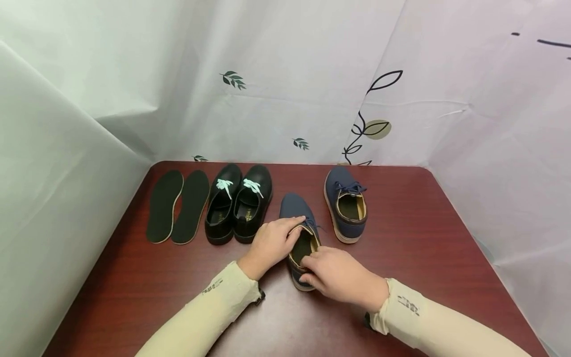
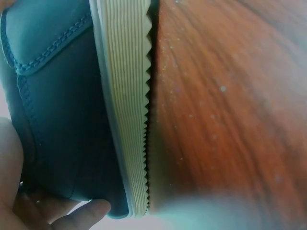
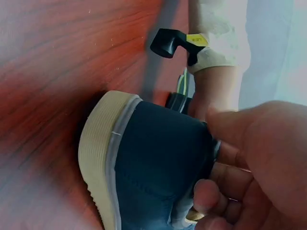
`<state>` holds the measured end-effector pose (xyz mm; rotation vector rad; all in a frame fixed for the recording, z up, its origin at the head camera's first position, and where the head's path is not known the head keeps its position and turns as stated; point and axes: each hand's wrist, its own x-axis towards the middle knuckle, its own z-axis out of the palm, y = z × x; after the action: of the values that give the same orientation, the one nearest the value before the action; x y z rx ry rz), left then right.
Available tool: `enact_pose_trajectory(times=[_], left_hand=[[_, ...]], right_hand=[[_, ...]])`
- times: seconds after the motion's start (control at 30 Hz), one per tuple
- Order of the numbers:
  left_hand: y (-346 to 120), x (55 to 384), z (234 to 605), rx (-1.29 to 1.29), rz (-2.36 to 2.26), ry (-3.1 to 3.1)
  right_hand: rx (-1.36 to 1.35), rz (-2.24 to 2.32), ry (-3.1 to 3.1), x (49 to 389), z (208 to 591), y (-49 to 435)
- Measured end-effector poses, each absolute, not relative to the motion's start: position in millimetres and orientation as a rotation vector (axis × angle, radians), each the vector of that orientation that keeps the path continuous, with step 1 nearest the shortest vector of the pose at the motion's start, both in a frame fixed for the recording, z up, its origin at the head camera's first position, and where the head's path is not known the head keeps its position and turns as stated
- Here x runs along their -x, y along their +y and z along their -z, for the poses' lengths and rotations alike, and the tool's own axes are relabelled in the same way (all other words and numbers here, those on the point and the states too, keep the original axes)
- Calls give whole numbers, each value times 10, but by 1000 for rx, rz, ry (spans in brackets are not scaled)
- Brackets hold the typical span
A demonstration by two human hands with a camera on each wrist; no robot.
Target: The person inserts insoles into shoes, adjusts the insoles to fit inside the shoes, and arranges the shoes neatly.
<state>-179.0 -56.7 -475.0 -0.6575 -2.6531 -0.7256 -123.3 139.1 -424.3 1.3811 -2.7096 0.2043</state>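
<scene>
A navy blue lace-up shoe (image 1: 293, 204) stands on the table, toe pointing away, between both hands. Across its upper, by the laces, the left hand (image 1: 274, 243) holds it, with the thumb near the opening. The right hand (image 1: 341, 275) grips the heel collar; some of its fingertips dip inside the opening. Dark lining or an insole (image 1: 302, 245) shows within. In the left wrist view, the ridged cream sole (image 2: 127, 105) sits flat on the wood. The right wrist view shows the heel (image 3: 153, 153) beside the curled right fingers (image 3: 207, 194).
The matching navy shoe (image 1: 350, 230) stands to the right, farther back. Left of the hands is a pair of black shoes (image 1: 218, 233) with pale laces. Two dark flat insoles (image 1: 162, 208) lie at the far left. White curtains (image 1: 285, 114) border the reddish-brown table (image 1: 428, 238).
</scene>
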Motion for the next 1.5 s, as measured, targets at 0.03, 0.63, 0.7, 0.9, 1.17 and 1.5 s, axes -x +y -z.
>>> enact_pose_trajectory(times=[0.03,0.63,0.7,0.9,1.17,1.5], left_hand=[[-566,1790,4748,658,723,-2653],[-589,1785,4700,638,680,-2695],[-584,1791,4705,643,688,-2710],[-581,1801,4719,651,685,-2704],[-600,1787,4689,623,687,-2710],[-550,1792,4753,632,705,-2729]], right_hand=[[-1381,-216,-2733,1231,4248,1400],[-1633,-135,-3016,1518,4190,1407],[-1618,-118,-3026,1518,4197,1387],[-1579,-236,-3018,1492,4262,1362],[-1510,-397,-3032,1480,4320,1341],[-1463,-244,-3115,1462,4251,1342]])
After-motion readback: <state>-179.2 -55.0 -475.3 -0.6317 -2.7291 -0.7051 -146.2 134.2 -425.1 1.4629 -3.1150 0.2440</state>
